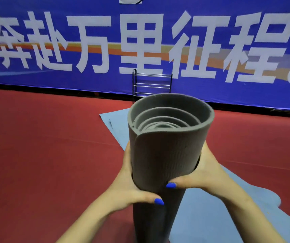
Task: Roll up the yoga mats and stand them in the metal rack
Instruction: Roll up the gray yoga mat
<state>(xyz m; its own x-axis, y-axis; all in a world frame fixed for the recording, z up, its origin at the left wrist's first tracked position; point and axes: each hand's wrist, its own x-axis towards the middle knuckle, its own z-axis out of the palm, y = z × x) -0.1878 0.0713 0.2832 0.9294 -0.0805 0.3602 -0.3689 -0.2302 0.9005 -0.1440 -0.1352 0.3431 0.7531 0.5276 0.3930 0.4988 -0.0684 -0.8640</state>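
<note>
Grey mat: a rolled grey foam mat point(165, 151) stands upright in the middle of the view, its open spiral end facing the camera, its outer flap edge running down the near side.
Left fingers: the left hand point(132, 186) is wrapped round the roll's left side — thumb with a blue-painted nail lying across the front, lower than the other thumb; the remaining fingers are hidden behind the roll.
Right fingers: the right hand point(204, 174) clasps the roll's right side, its thumb pressed across the front just below the flap's bottom edge, blue nail showing; the other fingers curl out of sight behind.
Forearms: both bare forearms rise from the bottom edge and meet at the roll.
Blue mat: a light blue mat point(219, 216) lies flat and unrolled on the floor beneath and behind the roll, one corner reaching towards the wall, its near right edge wavy.
Floor: red sports floor point(44, 146) all round.
Rack: a black-framed metal rack point(152, 85) with silver crossbars stands far off against the wall — its lower part hidden behind the roll's top.
Wall: a blue banner point(211, 41) with large white characters and an orange streak covers it.
</note>
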